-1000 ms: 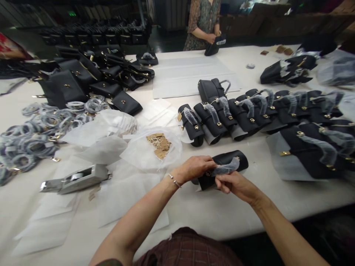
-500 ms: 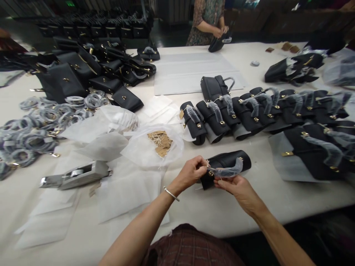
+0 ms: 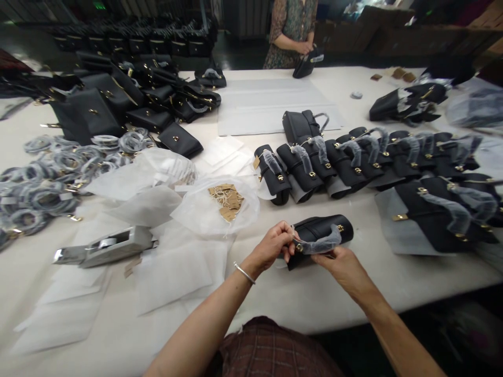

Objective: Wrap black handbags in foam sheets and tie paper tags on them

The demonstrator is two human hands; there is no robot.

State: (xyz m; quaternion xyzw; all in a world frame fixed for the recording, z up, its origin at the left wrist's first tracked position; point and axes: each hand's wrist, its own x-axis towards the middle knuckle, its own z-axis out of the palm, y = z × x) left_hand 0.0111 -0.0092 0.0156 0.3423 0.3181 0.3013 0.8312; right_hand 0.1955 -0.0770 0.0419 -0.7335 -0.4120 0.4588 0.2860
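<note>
A small black handbag (image 3: 320, 230) lies on its side on the white table (image 3: 314, 298) in front of me; its handle (image 3: 320, 244) is wrapped in clear film. My left hand (image 3: 271, 246) pinches a thin string at the handle's left end, by a gold ring. My right hand (image 3: 341, 264) is under the handle's right part, fingers curled on the bag's near edge. An open plastic bag of brown paper tags (image 3: 226, 199) lies just left of the hands.
A row of several wrapped black handbags (image 3: 353, 162) runs to the right. More black bags (image 3: 118, 99) are piled at back left, coiled wrapped straps (image 3: 51, 178) at left. Tissue sheets (image 3: 173, 267) and a tape dispenser (image 3: 104, 246) lie near left. Another person (image 3: 293, 31) handles a bag across the table.
My left hand has lifted off the bag into a pinch on a string at the handle's end. My right hand slid under the handle. The bag stays put.
</note>
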